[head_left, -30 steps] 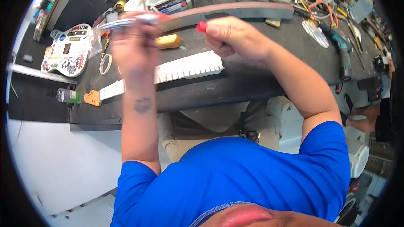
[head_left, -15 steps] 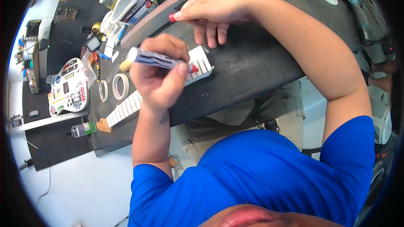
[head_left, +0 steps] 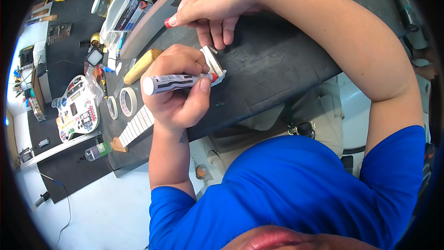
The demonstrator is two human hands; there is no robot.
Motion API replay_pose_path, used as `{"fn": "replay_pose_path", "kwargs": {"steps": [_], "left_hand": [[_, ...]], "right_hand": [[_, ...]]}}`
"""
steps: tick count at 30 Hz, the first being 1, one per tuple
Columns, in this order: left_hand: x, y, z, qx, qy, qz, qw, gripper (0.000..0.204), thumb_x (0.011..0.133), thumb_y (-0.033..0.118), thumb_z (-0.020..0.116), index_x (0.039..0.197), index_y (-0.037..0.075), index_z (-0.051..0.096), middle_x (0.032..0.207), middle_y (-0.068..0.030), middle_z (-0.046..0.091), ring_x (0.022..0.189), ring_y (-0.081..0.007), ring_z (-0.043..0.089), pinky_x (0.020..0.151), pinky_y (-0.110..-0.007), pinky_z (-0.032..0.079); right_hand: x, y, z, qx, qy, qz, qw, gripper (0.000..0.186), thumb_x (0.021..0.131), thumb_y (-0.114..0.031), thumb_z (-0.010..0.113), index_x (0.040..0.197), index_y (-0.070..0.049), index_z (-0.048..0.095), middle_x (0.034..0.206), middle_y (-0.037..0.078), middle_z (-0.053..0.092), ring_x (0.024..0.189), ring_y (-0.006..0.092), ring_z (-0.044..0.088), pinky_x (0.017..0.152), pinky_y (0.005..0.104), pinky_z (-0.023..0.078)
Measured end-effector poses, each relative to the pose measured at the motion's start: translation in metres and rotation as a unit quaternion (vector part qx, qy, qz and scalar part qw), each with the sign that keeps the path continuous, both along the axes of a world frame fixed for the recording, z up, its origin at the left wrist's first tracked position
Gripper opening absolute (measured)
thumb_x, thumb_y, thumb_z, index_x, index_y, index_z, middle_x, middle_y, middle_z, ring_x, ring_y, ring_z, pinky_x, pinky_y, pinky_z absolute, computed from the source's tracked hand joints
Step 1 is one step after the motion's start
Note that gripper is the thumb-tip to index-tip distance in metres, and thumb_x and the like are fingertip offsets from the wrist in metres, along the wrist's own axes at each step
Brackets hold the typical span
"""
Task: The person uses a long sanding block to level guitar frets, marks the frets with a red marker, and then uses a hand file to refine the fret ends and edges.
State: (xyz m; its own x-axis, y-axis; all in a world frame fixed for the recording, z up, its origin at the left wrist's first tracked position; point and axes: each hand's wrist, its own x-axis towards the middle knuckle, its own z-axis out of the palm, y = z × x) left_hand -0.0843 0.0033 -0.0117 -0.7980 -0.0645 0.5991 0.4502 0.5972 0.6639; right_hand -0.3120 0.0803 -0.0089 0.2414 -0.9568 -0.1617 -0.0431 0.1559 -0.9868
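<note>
My left hand (head_left: 173, 106) is closed around a white marker with black markings (head_left: 173, 83). Its red tip end reaches the near edge of a guitar neck (head_left: 138, 126), by the end away from the headstock (head_left: 120, 145). Pale strips, seemingly masking tape, cover the fretboard between dark fret lines; my hand hides the neck's middle. Just beyond that end, my right hand (head_left: 212, 7) pinches a red marker cap (head_left: 168, 22) between thumb and forefinger. Its other fingers hang loosely above the dark bench, close to the neck's end.
Two tape rolls (head_left: 128, 102) and a yellow block-like tool (head_left: 142, 66) lie left of my left hand. Farther left are a sticker-covered guitar body (head_left: 77, 111) and a small bottle (head_left: 98, 151). A white tub (head_left: 121, 11) stands behind a long grey bar (head_left: 152, 18).
The whole view has shifted somewhat. My left hand has turned the marker, so its back end sits lower, and more of the yellow tool shows. Both hands keep their holds.
</note>
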Motion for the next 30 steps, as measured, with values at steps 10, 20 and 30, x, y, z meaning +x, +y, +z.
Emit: {"fn": "replay_pose_path", "kwargs": {"steps": [10,20,30], "left_hand": [[0.001,0.000,0.000,-0.006,-0.016,0.006,1.000,0.021,0.083,-0.006,0.074,0.100,-0.002,0.062,0.089,-0.0171,0.068,0.079,-0.0229,0.067,0.070,-0.033,0.053],[-0.002,0.008,0.001,0.059,-0.034,0.088,0.994,0.020,0.091,-0.007,0.071,0.107,-0.003,0.060,0.096,-0.0148,0.068,0.085,-0.0163,0.062,0.078,-0.029,0.051],[-0.013,0.007,-0.001,0.085,-0.044,0.227,0.969,0.012,0.102,-0.005,0.067,0.113,-0.001,0.061,0.103,-0.0093,0.070,0.080,-0.0094,0.061,0.073,-0.023,0.049]], "right_hand": [[0.011,-0.004,0.018,0.084,0.061,-0.046,0.994,0.051,0.118,-0.043,0.045,0.104,0.002,0.064,0.088,0.020,0.078,0.066,0.0244,0.075,0.058,0.0342,0.063],[0.001,0.001,0.001,0.005,0.007,-0.015,1.000,0.051,0.118,-0.043,0.045,0.101,0.001,0.063,0.087,0.019,0.077,0.065,0.0239,0.075,0.058,0.0337,0.063],[0.013,-0.001,0.006,0.049,0.066,-0.083,0.993,0.052,0.112,-0.053,0.057,0.099,-0.003,0.064,0.089,0.017,0.074,0.070,0.0229,0.077,0.061,0.0322,0.064]]}}
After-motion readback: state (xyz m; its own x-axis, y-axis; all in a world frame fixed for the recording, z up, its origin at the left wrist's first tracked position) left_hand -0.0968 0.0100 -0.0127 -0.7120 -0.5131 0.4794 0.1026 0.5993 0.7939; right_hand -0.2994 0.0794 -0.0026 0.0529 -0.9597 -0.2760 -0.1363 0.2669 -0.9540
